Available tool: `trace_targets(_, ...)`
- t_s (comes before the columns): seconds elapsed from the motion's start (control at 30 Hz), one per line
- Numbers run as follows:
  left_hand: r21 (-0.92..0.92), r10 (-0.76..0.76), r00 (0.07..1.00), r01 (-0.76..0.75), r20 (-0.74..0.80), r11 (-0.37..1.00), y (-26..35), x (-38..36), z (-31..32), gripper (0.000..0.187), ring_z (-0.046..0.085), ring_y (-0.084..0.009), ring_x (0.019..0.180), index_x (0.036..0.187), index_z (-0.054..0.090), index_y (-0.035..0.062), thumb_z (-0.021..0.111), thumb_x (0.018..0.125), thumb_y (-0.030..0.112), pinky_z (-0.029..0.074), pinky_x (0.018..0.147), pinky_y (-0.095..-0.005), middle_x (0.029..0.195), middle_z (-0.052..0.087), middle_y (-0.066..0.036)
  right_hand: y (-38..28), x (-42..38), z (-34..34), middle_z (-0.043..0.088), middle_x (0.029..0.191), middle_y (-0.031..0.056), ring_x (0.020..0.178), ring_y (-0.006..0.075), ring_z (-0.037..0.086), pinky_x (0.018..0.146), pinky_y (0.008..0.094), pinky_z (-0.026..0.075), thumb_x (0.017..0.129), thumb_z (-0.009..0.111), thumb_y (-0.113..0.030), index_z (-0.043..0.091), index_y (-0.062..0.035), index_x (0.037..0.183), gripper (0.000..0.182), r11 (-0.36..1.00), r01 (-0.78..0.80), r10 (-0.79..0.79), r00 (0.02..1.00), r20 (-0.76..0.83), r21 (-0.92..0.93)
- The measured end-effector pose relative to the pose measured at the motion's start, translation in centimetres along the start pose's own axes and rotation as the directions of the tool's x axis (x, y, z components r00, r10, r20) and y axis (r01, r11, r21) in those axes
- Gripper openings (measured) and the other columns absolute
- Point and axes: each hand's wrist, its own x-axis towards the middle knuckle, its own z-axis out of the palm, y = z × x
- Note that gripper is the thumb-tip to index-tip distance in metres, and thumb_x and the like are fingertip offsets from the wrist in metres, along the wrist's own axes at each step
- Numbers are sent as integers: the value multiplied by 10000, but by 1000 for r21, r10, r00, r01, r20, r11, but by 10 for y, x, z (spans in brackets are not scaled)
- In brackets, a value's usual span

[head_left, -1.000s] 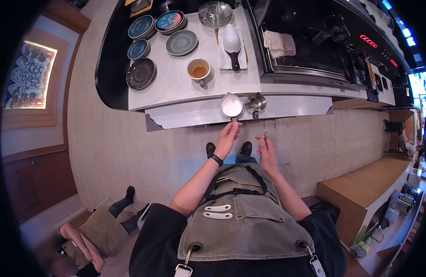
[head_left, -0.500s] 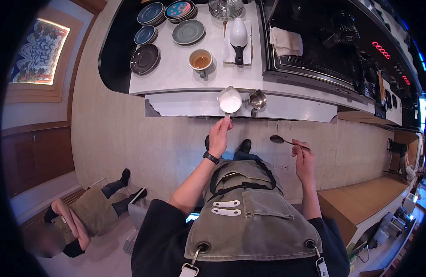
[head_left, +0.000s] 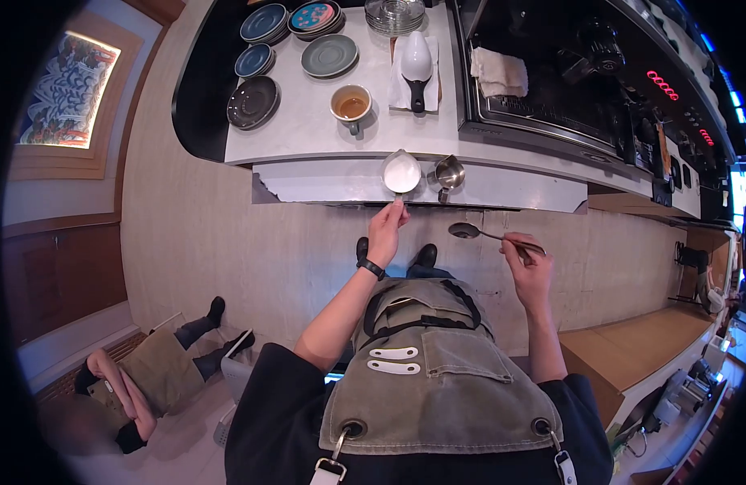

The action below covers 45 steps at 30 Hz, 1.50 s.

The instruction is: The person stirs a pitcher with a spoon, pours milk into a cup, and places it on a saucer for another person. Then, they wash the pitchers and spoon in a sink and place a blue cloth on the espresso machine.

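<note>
My left hand (head_left: 386, 228) is closed on the handle of a milk pitcher (head_left: 401, 172) filled with white milk, at the counter's lower front ledge. Just right of it a smaller steel pitcher (head_left: 449, 173) stands on the ledge. Between the fingers of my right hand (head_left: 528, 267) is a spoon (head_left: 465, 230), held out over the floor with its dark bowl pointing left. Behind the pitchers, a cup (head_left: 351, 103) with brown coffee in it sits on the white counter.
Stacked plates (head_left: 264, 24), a grey saucer (head_left: 329, 56) and a dark saucer (head_left: 253, 103) are on the counter (head_left: 296, 141). A white scoop (head_left: 417, 65) lies on a cloth. An espresso machine (head_left: 551, 97) stands at right. Another person (head_left: 151, 364) sits at lower left.
My right hand has brought the spoon a little to the left and upward, nearer the pitchers. My left hand still holds the milk pitcher in nearly the same place.
</note>
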Motion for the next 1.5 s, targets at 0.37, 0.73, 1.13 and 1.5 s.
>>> trace_targets(0.37,106,-135,944,107,303,989,17,11,-29,366,611,-101,1013,1111,711,67,520,1097,379,509,944,-293,1040,676,7,-35,84,112,699,1094,96,991,293,683,846,376,573,792,749,27,711,-51,1145,363,588,743,-677,668,309,-319)
trace_targets(0.73,176,-117,913,51,390,983,15,20,-36,390,524,-61,859,1072,713,34,527,1099,375,477,862,-246,942,619,27,-11,101,140,677,1106,78,1020,287,669,851,391,574,721,748,21,692,-65,1173,464,551,739,-585,673,451,-387)
trace_targets(1.13,150,-21,933,-35,358,988,14,18,-31,421,475,-93,769,1043,729,28,542,1081,404,430,712,-268,804,552,27,-22,101,142,686,1120,77,1032,299,670,874,402,571,720,744,45,698,-76,1173,472,577,715,-563,698,443,-394)
trace_targets(1.5,142,-38,928,-17,372,990,15,17,-33,437,472,-94,779,1053,728,31,534,1082,421,429,728,-270,818,560,31,-28,107,132,686,1098,78,999,282,673,825,401,576,753,752,11,702,-82,1159,420,556,738,-563,673,479,-382)
